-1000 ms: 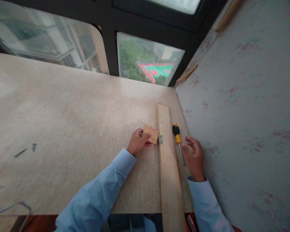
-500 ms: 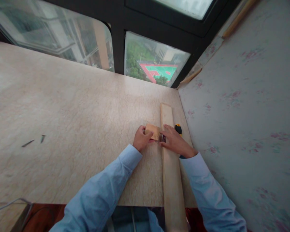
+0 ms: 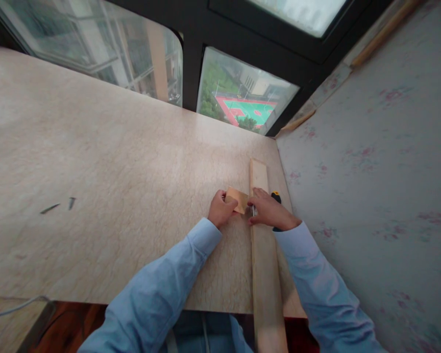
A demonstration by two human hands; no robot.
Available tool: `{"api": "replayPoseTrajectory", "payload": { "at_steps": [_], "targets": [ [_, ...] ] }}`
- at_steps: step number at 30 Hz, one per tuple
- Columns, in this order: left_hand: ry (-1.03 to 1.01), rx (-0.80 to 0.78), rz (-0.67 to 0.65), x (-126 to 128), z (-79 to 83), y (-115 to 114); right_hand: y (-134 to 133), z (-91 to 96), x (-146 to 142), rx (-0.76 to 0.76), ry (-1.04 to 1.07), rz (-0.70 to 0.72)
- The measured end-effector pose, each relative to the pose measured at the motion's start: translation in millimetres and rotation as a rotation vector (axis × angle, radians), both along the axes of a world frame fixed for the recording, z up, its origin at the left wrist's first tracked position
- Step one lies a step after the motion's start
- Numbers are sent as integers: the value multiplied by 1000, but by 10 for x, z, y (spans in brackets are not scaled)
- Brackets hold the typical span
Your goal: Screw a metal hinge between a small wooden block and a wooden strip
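Note:
My left hand (image 3: 222, 210) is closed on a small square wooden piece (image 3: 238, 199), holding it against the left side of a long wooden strip (image 3: 263, 255). My right hand (image 3: 270, 212) lies on the strip, fingers pinched at a small metal hinge (image 3: 253, 211) where the piece meets the strip. Just behind the right hand, the black and yellow handle of a screwdriver (image 3: 277, 197) shows; the rest of it is hidden.
A beige marbled tabletop (image 3: 113, 186) spans the view, with two small dark screws (image 3: 57, 206) at the left. The patterned wall (image 3: 371, 196) stands close on the right. Windows run along the far edge. A cable (image 3: 14, 306) lies at the lower left.
My right hand left the screwdriver beside the strip and moved left onto the strip to the hinge. My left hand kept holding the small wooden piece.

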State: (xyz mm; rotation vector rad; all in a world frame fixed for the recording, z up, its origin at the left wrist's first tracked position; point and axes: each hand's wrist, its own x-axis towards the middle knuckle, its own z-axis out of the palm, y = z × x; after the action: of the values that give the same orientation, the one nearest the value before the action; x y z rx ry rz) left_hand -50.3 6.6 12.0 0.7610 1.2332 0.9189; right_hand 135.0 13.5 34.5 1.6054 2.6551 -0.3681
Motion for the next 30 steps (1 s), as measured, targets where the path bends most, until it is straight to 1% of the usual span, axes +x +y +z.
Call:
{"api": "replayPoseTrajectory", "payload": {
  "at_steps": [3,6,8,11,16,22,30],
  "targets": [
    [-29,-10,24,-26,16,9,12,-21,17,-16,35,-11],
    [-60,-16,26,-37,11,7,1,-49,31,-25,74,-53],
    [-44,-13,6,-37,8,0,-14,-63,38,-28,93,-77],
    [-30,-29,-39,-29,2,-13,-51,-68,62,-8,149,-78],
    [-113,-57,-67,-8,-27,-25,-177,-39,158,42,252,-95],
    [-174,-58,-163,39,-49,-58,-331,-73,222,65,340,-111],
    [-290,-96,-181,64,-9,-54,-455,-147,264,64,426,-133]
  ]
}}
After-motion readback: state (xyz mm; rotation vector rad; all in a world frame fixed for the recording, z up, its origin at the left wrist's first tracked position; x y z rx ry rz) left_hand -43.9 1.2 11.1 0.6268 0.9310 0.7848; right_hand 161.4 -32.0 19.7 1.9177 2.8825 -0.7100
